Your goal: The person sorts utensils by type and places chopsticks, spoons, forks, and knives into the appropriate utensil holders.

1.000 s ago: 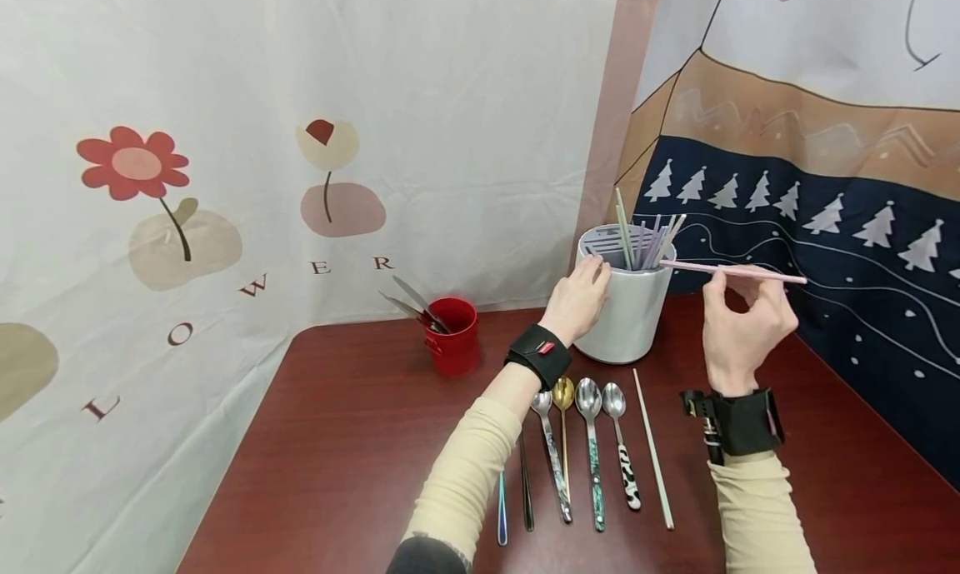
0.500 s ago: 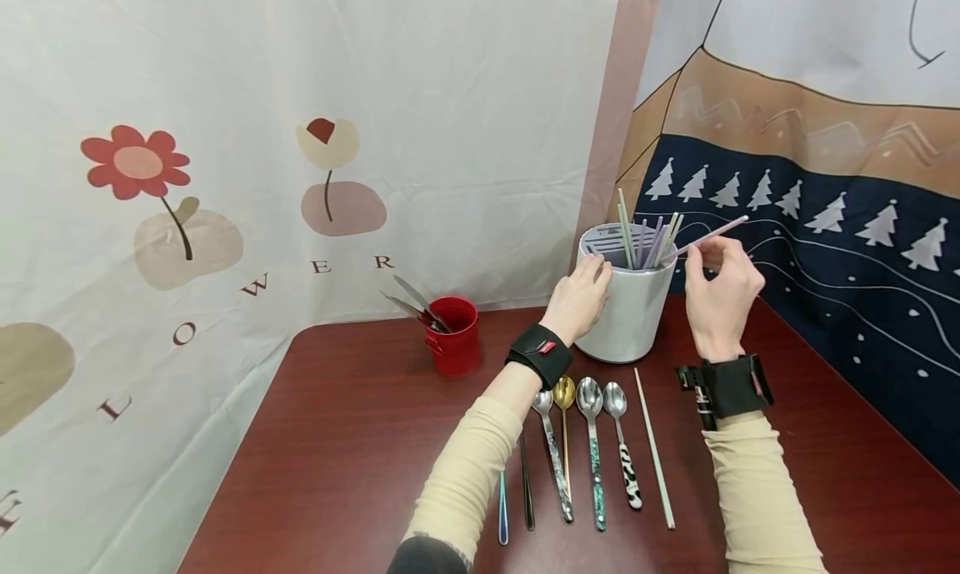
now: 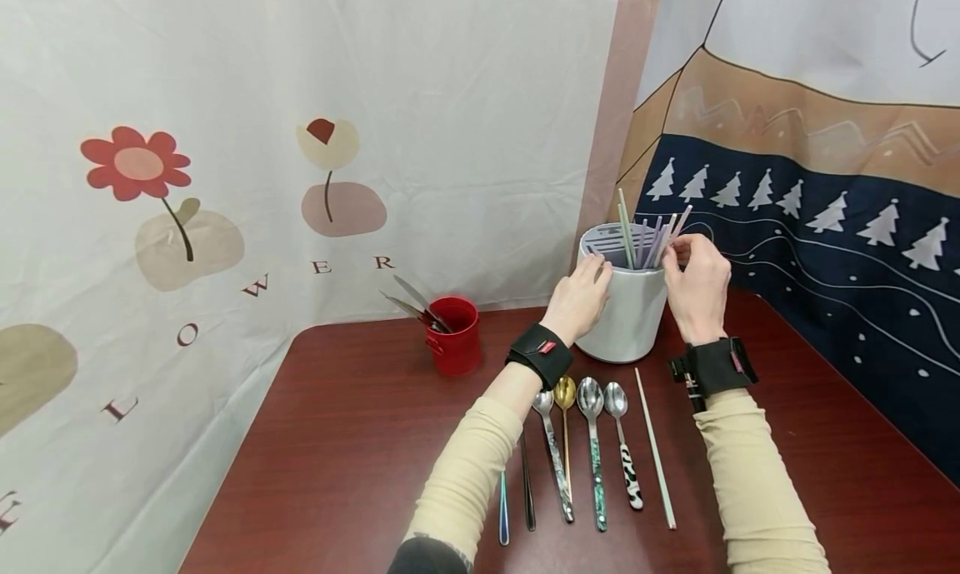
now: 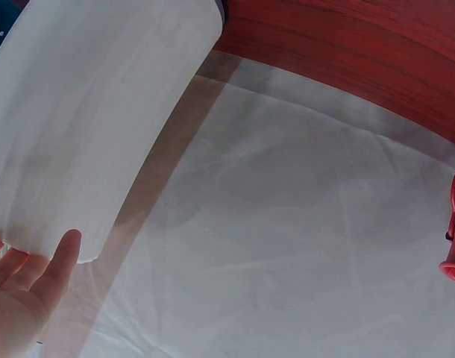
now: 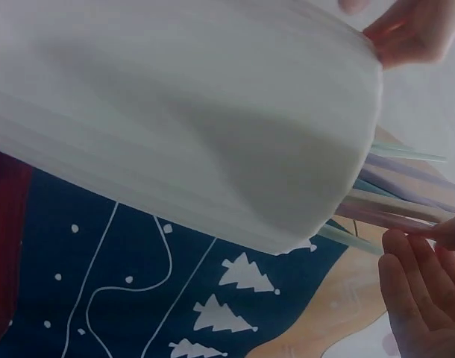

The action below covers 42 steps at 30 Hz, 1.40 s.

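My right hand (image 3: 699, 282) pinches a pink chopstick (image 3: 683, 217), which stands tilted at the right side of the white utensil holder (image 3: 622, 316). In the right wrist view the chopstick (image 5: 388, 219) runs from the holder's rim to the thumb and fingertips. My left hand (image 3: 579, 295) grips the holder's front-left rim; the left wrist view has its fingers (image 4: 62, 261) right at that rim. Several green, purple and cream chopsticks (image 3: 626, 234) lean inside the holder, their lower ends hidden. One pale green chopstick (image 3: 656, 457) lies on the table (image 3: 360, 457).
Several spoons, among them a gold one (image 3: 565, 395) and one with a black-and-white handle (image 3: 628, 474), lie in a row before the holder. A red bucket (image 3: 455, 341) with knives (image 3: 412, 301) stands left. Printed cloths (image 3: 450, 141) hang behind and to the right.
My right hand has moved left to the holder, and the pink chopstick has turned from nearly level to steeply tilted, among the others. My left hand has stayed on the rim.
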Motion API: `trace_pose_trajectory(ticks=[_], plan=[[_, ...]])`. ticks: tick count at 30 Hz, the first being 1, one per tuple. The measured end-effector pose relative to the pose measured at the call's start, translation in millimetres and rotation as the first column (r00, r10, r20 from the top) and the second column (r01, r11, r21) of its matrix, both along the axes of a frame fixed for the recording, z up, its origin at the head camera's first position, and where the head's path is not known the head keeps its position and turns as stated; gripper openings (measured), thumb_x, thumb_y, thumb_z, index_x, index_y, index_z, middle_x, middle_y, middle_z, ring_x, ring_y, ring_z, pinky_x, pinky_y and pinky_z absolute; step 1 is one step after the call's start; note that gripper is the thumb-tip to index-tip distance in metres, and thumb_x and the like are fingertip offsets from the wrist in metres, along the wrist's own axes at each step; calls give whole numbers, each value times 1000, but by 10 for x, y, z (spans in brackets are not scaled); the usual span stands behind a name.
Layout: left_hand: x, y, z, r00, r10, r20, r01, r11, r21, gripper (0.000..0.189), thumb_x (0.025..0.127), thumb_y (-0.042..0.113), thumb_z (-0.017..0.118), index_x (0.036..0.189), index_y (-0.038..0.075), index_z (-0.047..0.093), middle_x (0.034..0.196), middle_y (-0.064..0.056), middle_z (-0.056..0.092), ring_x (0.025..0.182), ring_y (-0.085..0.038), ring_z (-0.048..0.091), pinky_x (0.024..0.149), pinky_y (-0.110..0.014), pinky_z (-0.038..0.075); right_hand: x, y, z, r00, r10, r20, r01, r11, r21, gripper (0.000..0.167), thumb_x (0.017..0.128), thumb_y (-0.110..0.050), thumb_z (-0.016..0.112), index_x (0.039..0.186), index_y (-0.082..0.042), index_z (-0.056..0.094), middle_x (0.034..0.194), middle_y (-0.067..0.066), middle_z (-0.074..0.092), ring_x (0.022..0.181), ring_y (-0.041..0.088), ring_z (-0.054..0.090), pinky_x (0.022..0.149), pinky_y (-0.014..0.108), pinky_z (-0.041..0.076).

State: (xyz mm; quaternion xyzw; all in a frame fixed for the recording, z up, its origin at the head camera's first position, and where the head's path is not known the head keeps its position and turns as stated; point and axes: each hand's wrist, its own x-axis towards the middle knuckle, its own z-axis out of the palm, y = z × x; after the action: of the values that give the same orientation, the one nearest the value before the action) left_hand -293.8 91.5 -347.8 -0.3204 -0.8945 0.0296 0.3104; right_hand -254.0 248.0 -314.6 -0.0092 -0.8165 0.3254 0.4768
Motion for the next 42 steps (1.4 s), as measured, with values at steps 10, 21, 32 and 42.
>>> trace_pose_trajectory(ticks=[10,21,32,42], plan=[[-1,-3,6,1000,-1,21,1,1000,5,44,97,35,51,135,14,50,139,-3,51,133,-16,45,81,-26,56,-11,-7,28,998,-24,56,23,999,32,20,93,-8,55,101,9,62,96,26,66,86,38,64,76,48,51],[16,-6,14,1000,-5,26,5,1000,8,43,97,35,51,135,13,50,139,-3,51,133,-16,46,80,-27,56,109,21,-87,997,-1,82,1,1000,1,18,91,-4,55,100,9,63,95,25,64,86,38,63,79,46,48],[22,-21,17,999,-13,29,12,1000,15,43,97,34,51,134,13,50,139,-3,51,133,-16,45,79,-27,56,365,35,-358,993,17,116,-15,1000,-19,18,90,-5,58,101,8,63,93,24,65,79,35,63,70,6,32],[17,-19,20,999,2,49,-2,1000,-11,44,98,35,49,136,14,48,141,-3,49,135,-16,43,81,-26,56,493,40,-570,982,-6,188,2,1000,22,17,90,-10,60,98,5,65,86,21,66,74,31,62,65,17,38]])
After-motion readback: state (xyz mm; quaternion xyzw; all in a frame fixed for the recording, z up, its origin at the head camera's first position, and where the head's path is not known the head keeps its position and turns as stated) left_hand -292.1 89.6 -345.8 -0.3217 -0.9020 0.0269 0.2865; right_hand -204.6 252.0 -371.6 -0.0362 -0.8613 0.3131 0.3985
